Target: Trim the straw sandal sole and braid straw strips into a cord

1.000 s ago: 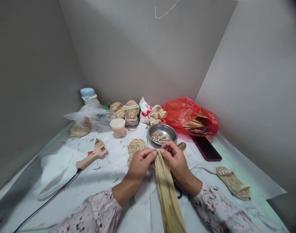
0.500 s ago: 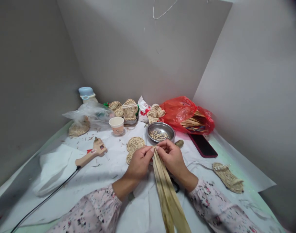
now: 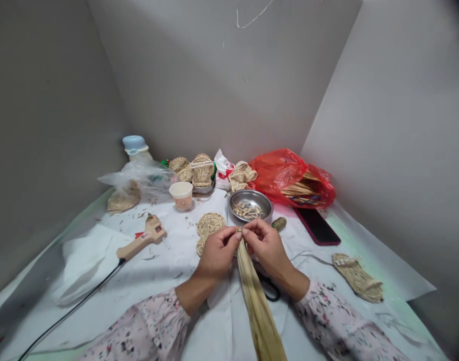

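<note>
My left hand [image 3: 217,250] and my right hand [image 3: 265,246] meet at the middle of the table, both closed. Between their thumbs and fingertips they pinch the upper end of a bundle of flat, dried straw-coloured leaf strips [image 3: 256,298]. The strips hang down toward the near edge and run out of view. Just left of my left hand lies a woven straw piece of two coiled discs [image 3: 210,223], partly covered by that hand. Black-handled scissors [image 3: 271,291] lie under the strips and my right wrist, mostly hidden.
A beige glue gun [image 3: 146,238] with a black cord lies left. Behind my hands are a metal bowl [image 3: 265,213] of scraps and a paper cup [image 3: 181,196]. On the right are a red bag [image 3: 276,170] of strips, a phone [image 3: 319,228] and a woven slipper-shaped piece [image 3: 357,278].
The hanging strips have drawn together into a narrower bundle, showing more of the scissors. My hands stay in nearly the same spot, still pinching the upper end.
</note>
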A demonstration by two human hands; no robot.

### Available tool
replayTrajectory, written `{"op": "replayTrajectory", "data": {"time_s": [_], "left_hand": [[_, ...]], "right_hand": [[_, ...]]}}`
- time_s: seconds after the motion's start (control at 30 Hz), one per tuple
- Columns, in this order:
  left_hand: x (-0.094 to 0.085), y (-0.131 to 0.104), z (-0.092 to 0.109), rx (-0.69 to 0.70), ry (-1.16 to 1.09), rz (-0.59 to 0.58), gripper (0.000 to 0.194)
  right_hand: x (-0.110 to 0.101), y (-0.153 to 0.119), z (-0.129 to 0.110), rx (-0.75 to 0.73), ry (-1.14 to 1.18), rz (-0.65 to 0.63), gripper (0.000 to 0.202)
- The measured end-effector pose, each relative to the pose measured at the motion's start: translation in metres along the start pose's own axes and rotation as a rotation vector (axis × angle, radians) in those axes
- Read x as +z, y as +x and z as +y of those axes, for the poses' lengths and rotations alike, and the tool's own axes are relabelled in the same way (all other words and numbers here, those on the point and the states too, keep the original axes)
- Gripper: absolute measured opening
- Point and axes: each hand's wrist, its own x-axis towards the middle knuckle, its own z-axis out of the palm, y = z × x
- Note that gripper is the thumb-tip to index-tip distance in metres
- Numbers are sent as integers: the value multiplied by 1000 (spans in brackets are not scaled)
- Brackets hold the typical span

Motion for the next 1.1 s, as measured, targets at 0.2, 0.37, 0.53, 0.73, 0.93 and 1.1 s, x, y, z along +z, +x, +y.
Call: {"op": "replayTrajectory", "data": {"time_s": [0.2,0.37,0.53,0.73,0.93,1.1], "left_hand": [[1,-2,1,31,48,26,20],[1,-1,-1,9,39,77,17],[1,-2,-2,2,40,38,20],[4,-7,0,-23,-25,19,28],[3,-6,2,-24,-8,61,25],[3,-6,5,-80,-66,61,27]], "right_hand": [[-1,0,3,-18,-77,4,17],[0,-3,3,-69,-125,14,6],[1,-4,2,-82,-184,31,13],[-3,-8,0,-227,-247,12,14],[0,-12,-2,-307,-261,-21,16],[-2,-8,-1,-345,-260,34,10]]}}
